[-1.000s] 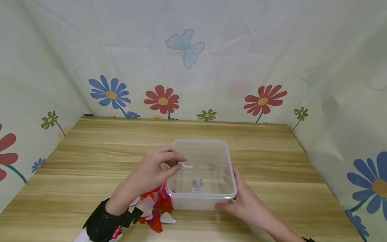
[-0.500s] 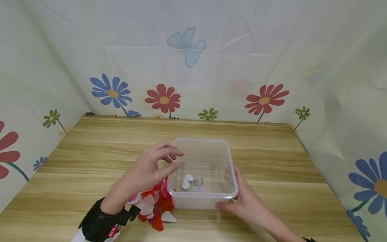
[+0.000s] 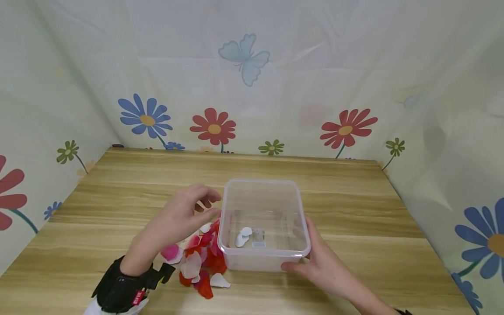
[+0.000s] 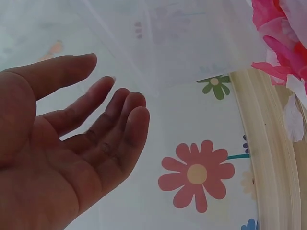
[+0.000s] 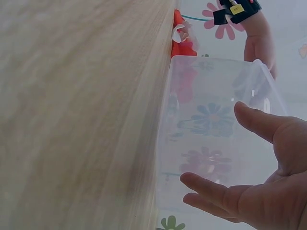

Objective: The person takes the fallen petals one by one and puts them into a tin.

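Thin red, pink and white fabric petals (image 3: 198,258) lie heaped on the desk (image 3: 118,192) left of the clear plastic box (image 3: 263,258). They look feather-light and floppy, so pinch one by its edge. Left hand (image 3: 179,218) hovers over them, grip loose and empty; right hand (image 3: 315,260) steadies the box's near right corner, fingers flat.

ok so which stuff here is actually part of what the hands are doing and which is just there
In use: clear plastic box, white petals inside it, petal pile, left hand, right hand.
Just there: wooden table, flowered curtain.
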Tool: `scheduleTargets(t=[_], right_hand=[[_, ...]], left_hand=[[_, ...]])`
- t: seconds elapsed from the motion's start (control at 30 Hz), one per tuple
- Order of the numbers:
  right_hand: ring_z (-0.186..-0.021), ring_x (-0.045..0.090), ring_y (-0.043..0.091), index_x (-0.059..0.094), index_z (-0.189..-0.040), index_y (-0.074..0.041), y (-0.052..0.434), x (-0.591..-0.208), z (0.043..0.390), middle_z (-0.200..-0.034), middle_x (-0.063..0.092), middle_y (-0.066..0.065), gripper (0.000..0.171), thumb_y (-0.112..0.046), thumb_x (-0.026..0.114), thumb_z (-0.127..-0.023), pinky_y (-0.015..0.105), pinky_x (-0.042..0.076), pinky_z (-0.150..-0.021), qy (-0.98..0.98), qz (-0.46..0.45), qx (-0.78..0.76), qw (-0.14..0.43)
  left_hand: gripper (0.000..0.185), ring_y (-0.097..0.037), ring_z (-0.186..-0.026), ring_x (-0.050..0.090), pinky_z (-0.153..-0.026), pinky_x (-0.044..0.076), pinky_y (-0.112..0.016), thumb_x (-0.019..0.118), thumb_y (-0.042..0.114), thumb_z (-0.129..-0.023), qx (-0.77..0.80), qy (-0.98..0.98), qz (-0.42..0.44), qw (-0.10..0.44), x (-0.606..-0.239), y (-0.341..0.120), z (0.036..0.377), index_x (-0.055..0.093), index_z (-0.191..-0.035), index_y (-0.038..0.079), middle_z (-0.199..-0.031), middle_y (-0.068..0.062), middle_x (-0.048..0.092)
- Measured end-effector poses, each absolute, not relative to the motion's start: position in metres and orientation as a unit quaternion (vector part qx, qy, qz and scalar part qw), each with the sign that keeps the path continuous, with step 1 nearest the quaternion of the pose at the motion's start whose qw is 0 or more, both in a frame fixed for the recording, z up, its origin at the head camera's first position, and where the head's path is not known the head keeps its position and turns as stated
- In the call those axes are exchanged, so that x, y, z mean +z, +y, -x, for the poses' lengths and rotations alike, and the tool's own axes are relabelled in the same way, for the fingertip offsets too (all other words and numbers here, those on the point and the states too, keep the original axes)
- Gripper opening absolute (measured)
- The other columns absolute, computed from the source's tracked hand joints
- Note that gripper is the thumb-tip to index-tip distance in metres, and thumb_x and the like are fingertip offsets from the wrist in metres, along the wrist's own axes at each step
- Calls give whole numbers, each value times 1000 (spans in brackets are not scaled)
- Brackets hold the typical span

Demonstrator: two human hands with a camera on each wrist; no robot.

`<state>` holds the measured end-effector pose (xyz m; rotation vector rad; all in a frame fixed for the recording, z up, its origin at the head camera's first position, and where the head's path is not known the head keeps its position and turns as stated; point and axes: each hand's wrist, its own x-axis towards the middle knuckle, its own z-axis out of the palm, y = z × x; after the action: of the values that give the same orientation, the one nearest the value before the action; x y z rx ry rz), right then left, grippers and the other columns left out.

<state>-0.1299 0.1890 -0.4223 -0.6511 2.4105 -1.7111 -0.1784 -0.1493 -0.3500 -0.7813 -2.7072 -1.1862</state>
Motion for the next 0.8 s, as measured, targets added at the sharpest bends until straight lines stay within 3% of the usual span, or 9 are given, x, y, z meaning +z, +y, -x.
scheduleTargets(t=[0.23,0.43,0.8], right_hand=[[-123,52,48,20,-158,-19,189,-422,130,-148,40,25,110,-3,90,-76,42,52,-97,793,218,-566,58],[-124,52,47,20,-158,-19,189,-423,130,-149,39,24,109,-4,90,-77,41,52,-97,796,221,-561,57],[-125,52,48,16,-161,-15,189,-421,130,-151,38,24,112,-1,88,-77,46,52,-97,792,228,-563,56]], left_hand=[[27,-20,-88,60,-76,57,-33,81,16,-89,-325,-922,204,-52,-351,-156,177,69,-111,6,-100,-3,66],[32,-22,-87,58,-79,57,-39,86,10,-82,-266,-941,162,-131,-354,-158,177,69,-108,6,-97,-4,64],[33,-21,-73,53,-61,51,-34,89,4,-76,-195,-949,144,-204,-370,-164,175,63,-96,8,-83,-2,57]])
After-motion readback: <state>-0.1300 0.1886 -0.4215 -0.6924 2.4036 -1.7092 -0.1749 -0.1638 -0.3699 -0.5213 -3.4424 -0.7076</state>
